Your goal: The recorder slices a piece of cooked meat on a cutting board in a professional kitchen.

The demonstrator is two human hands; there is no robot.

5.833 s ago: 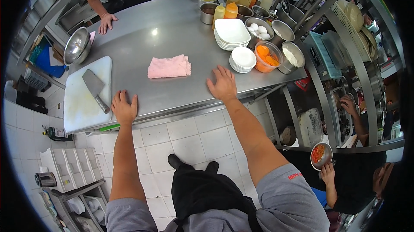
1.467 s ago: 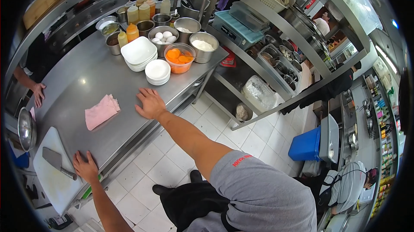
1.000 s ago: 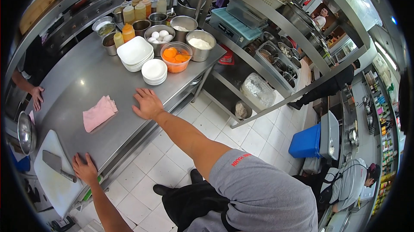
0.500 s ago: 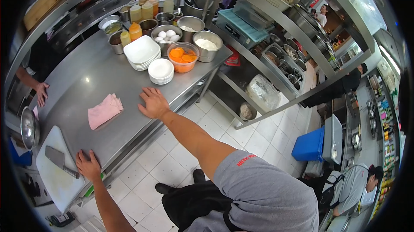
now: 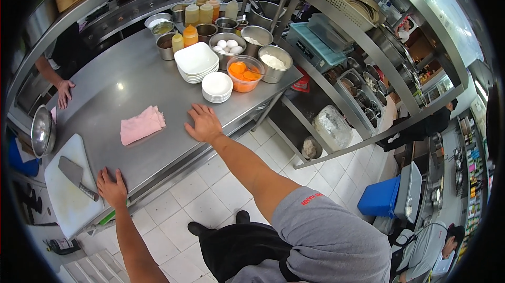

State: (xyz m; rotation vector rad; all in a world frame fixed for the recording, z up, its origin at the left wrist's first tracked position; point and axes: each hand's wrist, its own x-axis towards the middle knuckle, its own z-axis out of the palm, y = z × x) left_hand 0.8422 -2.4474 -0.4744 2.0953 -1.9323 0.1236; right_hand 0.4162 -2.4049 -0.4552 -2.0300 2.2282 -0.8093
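My left hand rests flat on the near edge of the steel table, fingers spread, holding nothing. Just left of it lies a white cutting board with a cleaver on it, handle toward my hand. My right hand leans on the table edge farther right, open and empty. Between the hands and a little farther in is a folded pink cloth. Beyond my right hand stand a stack of small white bowls and a stack of square white plates.
A tub of orange yolks, a pot of eggs, a pot of white powder and squeeze bottles stand at the back right. Another person's hand rests at the left edge, near a steel bowl. Metal shelving rises at right.
The view has shifted, so the table and its contents sit farther right in the picture. Both my hands stay resting on the table, and nothing has been picked up.
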